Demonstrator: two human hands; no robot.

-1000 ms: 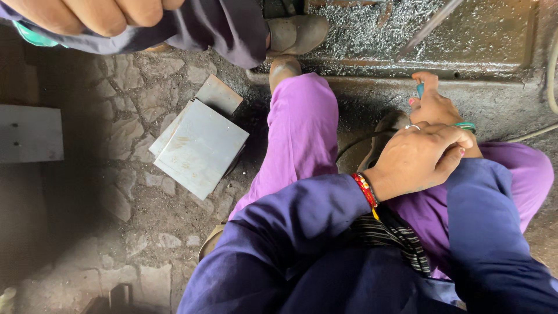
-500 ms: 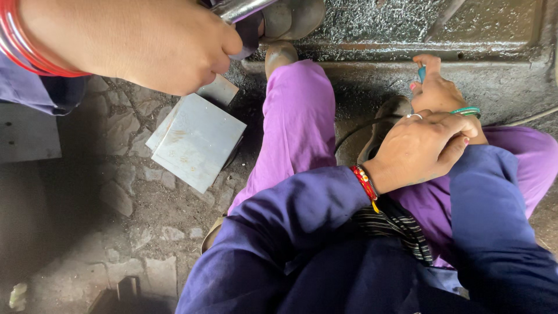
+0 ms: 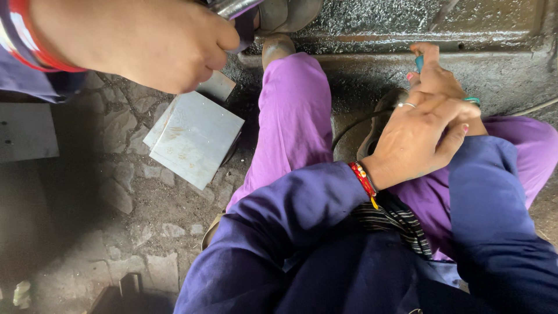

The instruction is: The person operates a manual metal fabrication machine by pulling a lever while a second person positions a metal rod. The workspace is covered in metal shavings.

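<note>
My left hand [image 3: 415,136], with a ring and a red bead bracelet, lies curled over the wrist of my right hand [image 3: 439,72]. The right hand wears a green bangle and pinches a small blue thing [image 3: 418,61] against the dark machine base [image 3: 407,29]. Both rest above my purple trouser legs [image 3: 290,116]. Another person's hand [image 3: 145,40], with red bangles, fills the top left close to the camera and grips a shiny metal rod [image 3: 232,7].
A stack of square grey metal plates [image 3: 195,136] lies on the cracked stone floor [image 3: 133,215] left of my leg. A grey block [image 3: 26,131] sits at the left edge. A thin cable [image 3: 349,125] curves by my shoe [image 3: 383,113].
The other person's hand has come lower and nearer, now closed on the metal rod. My own two hands have hardly moved.
</note>
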